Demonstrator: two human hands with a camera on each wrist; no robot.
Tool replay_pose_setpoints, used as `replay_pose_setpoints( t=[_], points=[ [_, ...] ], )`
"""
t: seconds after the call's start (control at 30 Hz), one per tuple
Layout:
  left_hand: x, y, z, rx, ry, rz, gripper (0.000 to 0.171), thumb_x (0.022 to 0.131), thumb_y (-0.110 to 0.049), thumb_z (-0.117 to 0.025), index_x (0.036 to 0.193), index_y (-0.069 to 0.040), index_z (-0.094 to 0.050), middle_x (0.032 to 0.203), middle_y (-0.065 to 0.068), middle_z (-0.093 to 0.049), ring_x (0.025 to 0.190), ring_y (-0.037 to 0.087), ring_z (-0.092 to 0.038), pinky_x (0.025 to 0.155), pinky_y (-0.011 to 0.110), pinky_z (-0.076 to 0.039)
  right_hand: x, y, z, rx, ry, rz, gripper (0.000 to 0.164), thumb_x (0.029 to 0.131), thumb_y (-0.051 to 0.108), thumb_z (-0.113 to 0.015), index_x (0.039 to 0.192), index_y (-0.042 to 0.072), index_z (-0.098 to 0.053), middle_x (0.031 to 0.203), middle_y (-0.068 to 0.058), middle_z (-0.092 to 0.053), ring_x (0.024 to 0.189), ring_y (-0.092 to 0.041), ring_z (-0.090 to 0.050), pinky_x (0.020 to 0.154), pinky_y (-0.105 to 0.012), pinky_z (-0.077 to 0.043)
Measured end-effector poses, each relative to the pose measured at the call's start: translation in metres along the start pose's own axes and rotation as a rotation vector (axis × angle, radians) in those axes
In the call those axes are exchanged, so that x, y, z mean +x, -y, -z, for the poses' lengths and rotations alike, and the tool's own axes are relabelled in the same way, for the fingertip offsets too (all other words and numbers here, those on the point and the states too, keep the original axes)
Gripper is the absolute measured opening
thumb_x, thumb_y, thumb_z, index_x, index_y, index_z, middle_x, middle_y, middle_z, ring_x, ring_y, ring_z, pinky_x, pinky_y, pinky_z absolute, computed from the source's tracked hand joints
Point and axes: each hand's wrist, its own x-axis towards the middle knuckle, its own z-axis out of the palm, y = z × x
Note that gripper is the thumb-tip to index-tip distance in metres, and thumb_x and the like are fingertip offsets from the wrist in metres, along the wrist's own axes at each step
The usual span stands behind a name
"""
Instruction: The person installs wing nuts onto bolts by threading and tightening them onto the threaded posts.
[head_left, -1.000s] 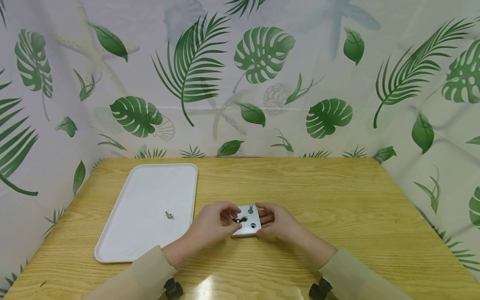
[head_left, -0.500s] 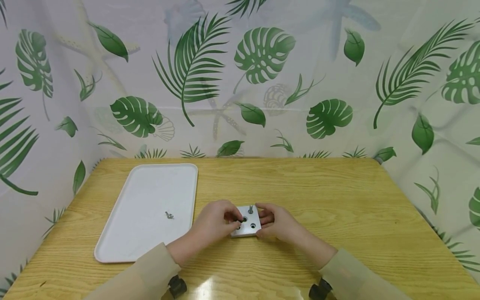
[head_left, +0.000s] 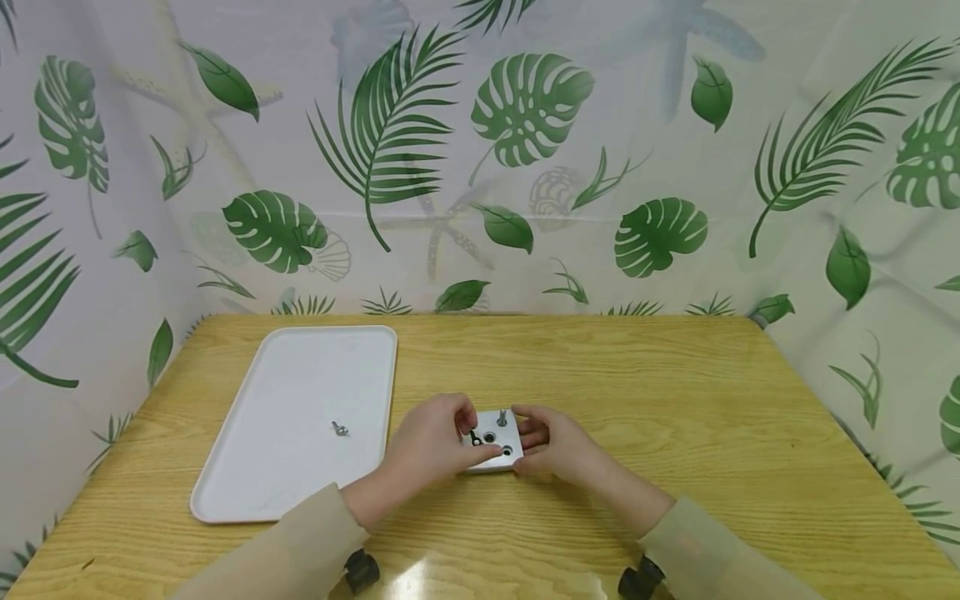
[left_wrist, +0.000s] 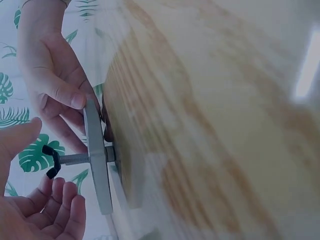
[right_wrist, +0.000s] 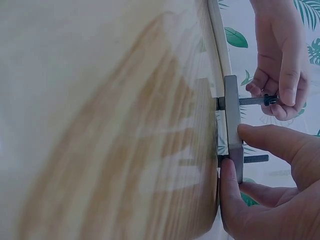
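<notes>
With right hand (head_left: 558, 443), we're pinching metal plate (head_left: 501, 438) by edge, just above table (head_left: 637, 375); left hand (head_left: 429, 435) we're holding spread around wing nut (left_wrist: 56, 161) on bolt (left_wrist: 75, 159). Probably winding it along; we're best turning squarely, bracing plate.

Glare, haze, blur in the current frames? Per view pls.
Head: white glare on the near part of the table, leafy backdrop mauve at left, warmer at right; left wrist: white streak at upper right, table hazy, black wing nut legible; right wrist: dull bluish cast, grain soft, metal plate fairly crisp.
</notes>
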Motion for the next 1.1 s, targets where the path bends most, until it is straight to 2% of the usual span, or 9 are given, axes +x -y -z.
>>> replay_pose_setpoints(
  t=[0.2,0.6,0.7,0.87,1.0,1.1],
  points=[
    [0.0,0.0,-0.004,-0.04,0.014,0.016,0.034,0.072,-0.042,-0.08,0.079,-0.018,-0.057,0.066,-0.008,-0.054,0.056,0.007,-0.047,0.051,0.021,-0.039,0.0,-0.001,0.0,0.001,0.011,0.009,0.076,0.075,-0.001,-0.076,0.14,-0.004,-0.037,0.119,-0.022,-0.054,0.102,-0.026,-0.059,0.082,-0.032,-0.053],
    [0.0,0.006,-0.004,-0.283,0.029,0.027,0.022,0.074,-0.021,-0.081,0.09,-0.01,-0.07,0.078,-0.003,-0.066,0.069,0.007,-0.061,0.062,0.019,-0.05,0.002,-0.001,-0.001,-0.009,-0.027,-0.034,0.076,0.073,-0.001,-0.078,0.14,0.0,-0.041,0.119,-0.018,-0.056,0.1,-0.022,-0.06,0.082,-0.032,-0.053],
    [0.001,0.008,-0.002,-0.291,0.044,0.017,0.017,0.076,-0.016,-0.08,0.091,-0.011,-0.074,0.081,-0.003,-0.07,0.072,0.006,-0.064,0.064,0.02,-0.051,0.003,-0.001,-0.001,-0.014,-0.032,-0.031,0.076,0.072,-0.002,-0.078,0.139,-0.001,-0.041,0.118,-0.018,-0.057,0.099,-0.021,-0.061,0.081,-0.031,-0.053],
    [0.002,0.013,0.0,-0.252,0.064,0.008,0.009,0.078,-0.017,-0.078,0.087,-0.016,-0.077,0.085,-0.006,-0.072,0.073,0.003,-0.064,0.065,0.021,-0.05,0.004,-0.001,-0.002,-0.022,-0.038,-0.037,0.076,0.072,-0.003,-0.078,0.139,-0.001,-0.042,0.117,-0.017,-0.057,0.097,-0.02,-0.061,0.081,-0.031,-0.053],
    [0.003,0.016,0.001,-0.293,0.091,-0.004,0.008,0.079,-0.014,-0.077,0.087,-0.015,-0.077,0.089,-0.003,-0.072,0.073,0.004,-0.064,0.063,0.021,-0.05,0.004,0.0,-0.002,-0.026,-0.032,-0.039,0.076,0.072,-0.003,-0.078,0.139,-0.001,-0.041,0.117,-0.018,-0.057,0.098,-0.021,-0.06,0.081,-0.031,-0.053],
    [0.003,0.017,0.002,-0.334,0.118,-0.012,0.013,0.079,-0.011,-0.076,0.093,-0.012,-0.076,0.09,0.001,-0.073,0.074,0.007,-0.065,0.063,0.02,-0.051,0.003,0.001,-0.002,-0.025,-0.03,-0.041,0.076,0.072,-0.003,-0.078,0.139,-0.001,-0.041,0.117,-0.018,-0.057,0.098,-0.021,-0.06,0.082,-0.031,-0.053]
  ],
)
